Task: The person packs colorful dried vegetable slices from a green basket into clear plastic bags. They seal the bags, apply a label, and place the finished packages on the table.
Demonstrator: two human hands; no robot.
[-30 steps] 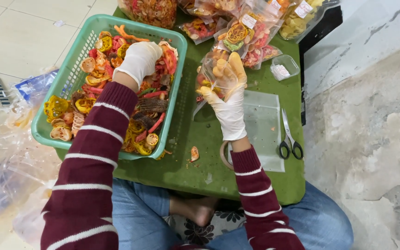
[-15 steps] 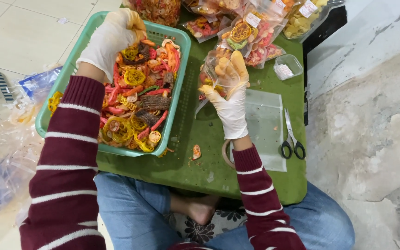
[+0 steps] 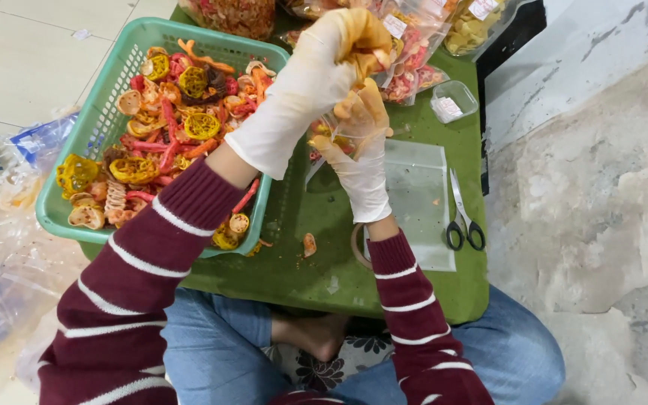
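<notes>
My left hand [image 3: 324, 67], in a stained white glove, is closed around a handful of dried fruit and vegetable slices, directly above the mouth of a clear plastic bag [image 3: 339, 139]. My right hand [image 3: 361, 150], also gloved, grips that bag upright over the green table [image 3: 301, 277]; slices show inside it. A teal plastic basket [image 3: 76, 217] at the left is full of yellow, red and orange dried slices [image 3: 166, 127].
Filled, labelled clear bags [image 3: 414, 45] lie along the table's far edge, beside a small clear tub [image 3: 453, 101]. An empty flat bag [image 3: 418, 202] and black-handled scissors [image 3: 463, 214] lie at the right. One loose slice [image 3: 309, 244] sits near the basket. Crumpled plastic [image 3: 1, 262] covers the floor at left.
My left hand left the basket with a handful of slices and moved right, over the bag. My right hand kept holding the bag.
</notes>
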